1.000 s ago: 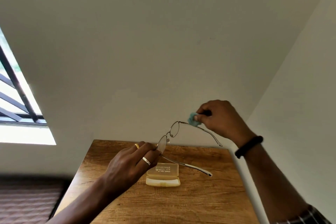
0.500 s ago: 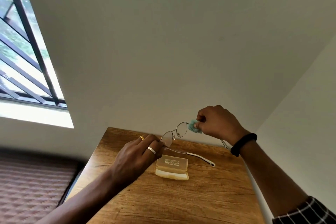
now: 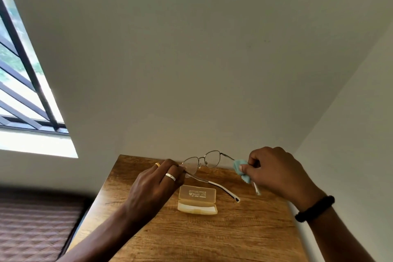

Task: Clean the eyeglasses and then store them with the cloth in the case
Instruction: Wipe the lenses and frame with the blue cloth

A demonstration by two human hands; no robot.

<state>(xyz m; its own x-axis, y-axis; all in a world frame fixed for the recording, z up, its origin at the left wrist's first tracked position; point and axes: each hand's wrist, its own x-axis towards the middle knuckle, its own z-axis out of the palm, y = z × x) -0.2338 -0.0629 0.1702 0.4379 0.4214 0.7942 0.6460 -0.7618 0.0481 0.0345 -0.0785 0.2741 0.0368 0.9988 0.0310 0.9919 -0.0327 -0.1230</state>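
1. Eyeglasses point(image 3: 202, 161) are held in the air above the far edge of the table point(image 3: 212, 238), temples unfolded and pointing back toward the person, touching nothing but the hands and the cloth.
2. The left hand point(image 3: 155, 187) has its fingertips closed on the left end of the frame, by the hinge beside one lens.
3. The right hand point(image 3: 274, 172) pinches a small blue cloth point(image 3: 241, 169) around the other temple, just behind its hinge; thumb and fingers are pressed together on cloth and metal.
4. The case point(image 3: 197, 200) lies open on the table below the glasses, roughly midway between the left and right edges, lid tipped back, nothing visible inside.
5. My reading is that cleaning is under way on the frame; storing has not begun.
6. Risks from here:
   - The thin wire frame could bend or a hinge could strain if the two hands pull or twist against each other during wiping.
   - The left fingertips sit close to a lens, so a slight slide would smear it.
   - The cloth is bunched small; it could slip out of the pinch and drop, or bare skin could rub the metal instead.
   - A loosened hold on either end would drop the glasses onto the wood or the open case.
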